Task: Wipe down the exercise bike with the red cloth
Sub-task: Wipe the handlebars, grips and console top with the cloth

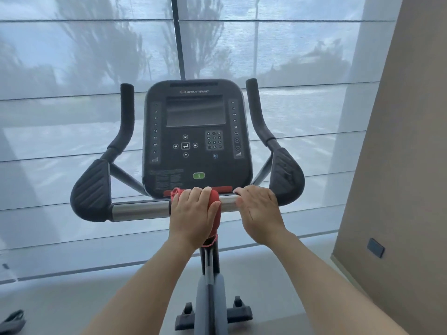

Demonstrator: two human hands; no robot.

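Note:
The exercise bike's dark console (197, 139) faces me, with a silver handlebar (140, 210) running across below it. My left hand (192, 213) grips the red cloth (215, 209), wrapped over the bar's middle. The cloth shows at both sides of the hand and hangs down toward my wrist. My right hand (260, 211) is on the bar just to the right, with its fingers curled over the top of the bar.
Black padded elbow rests (90, 189) and upright grips (127, 112) flank the console. The bike's post and base (210, 308) stand below on the pale floor. A shaded window fills the background. A beige wall with a dark socket (375, 247) stands at the right.

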